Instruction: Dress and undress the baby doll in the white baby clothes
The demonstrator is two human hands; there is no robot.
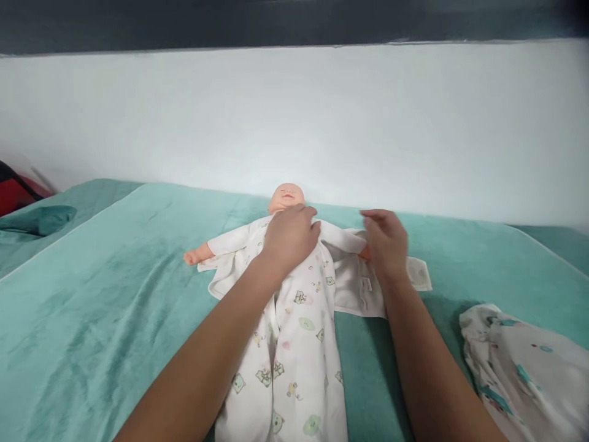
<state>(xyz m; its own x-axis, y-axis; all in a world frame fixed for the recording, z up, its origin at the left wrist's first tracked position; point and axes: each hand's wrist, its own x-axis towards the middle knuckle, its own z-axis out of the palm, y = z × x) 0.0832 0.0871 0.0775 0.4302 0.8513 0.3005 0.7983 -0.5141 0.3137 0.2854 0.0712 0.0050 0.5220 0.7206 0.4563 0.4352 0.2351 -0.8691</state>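
Note:
A baby doll (pixel 288 195) lies on its back with its head towards the wall. White sleeves (pixel 229 239) cover its arms. A white garment with small animal prints (pixel 294 344) covers its body and stretches towards me. My left hand (pixel 293 238) rests on the doll's upper chest, fingers curled in; whatever they grip is hidden. My right hand (pixel 387 244) is beside the doll's arm on the right, fingers bent and thumb apart, and slightly blurred. Under that arm a white garment panel (pixel 352 288) with a tag lies spread, its printed sleeve (pixel 418 273) emerging past my wrist.
A green cloth (pixel 115 294) covers the surface, with a few wrinkles. At the lower right lies a crumpled white printed cloth (pixel 529 362). A white wall (pixel 294 116) stands behind the doll. Something red and black (pixel 18 190) shows at the left edge.

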